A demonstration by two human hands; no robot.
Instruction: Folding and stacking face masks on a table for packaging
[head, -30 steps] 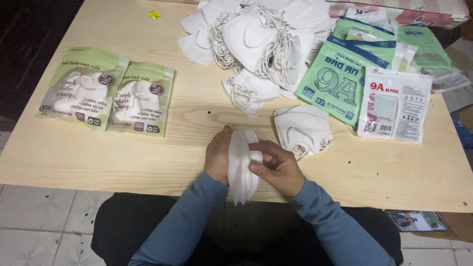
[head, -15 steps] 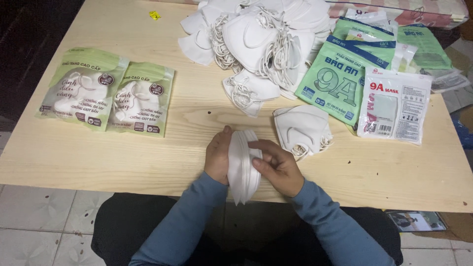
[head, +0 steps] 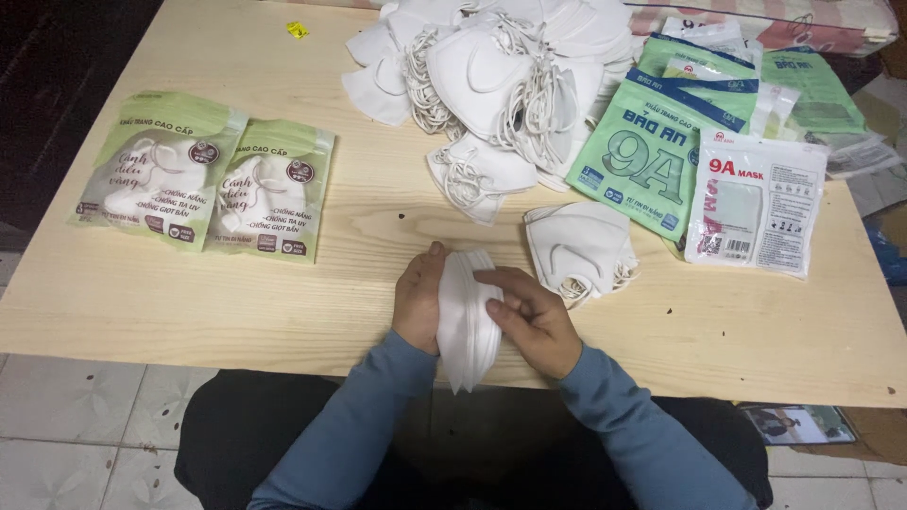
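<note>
Both hands pressed a stack of folded white fabric face masks point(head: 465, 316) between them at the near edge of the pale wooden table point(head: 283, 312): left hand point(head: 419, 297) cupping one side, right hand point(head: 534, 319) clamping the other.

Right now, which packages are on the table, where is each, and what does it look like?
Two pale green mask packs: left side, side by side, flat rectangles.
Green and blue pouches: right of centre, overlapping.
White and red pouch: far right, rectangular.
Darker green pouch: top right corner.
</note>
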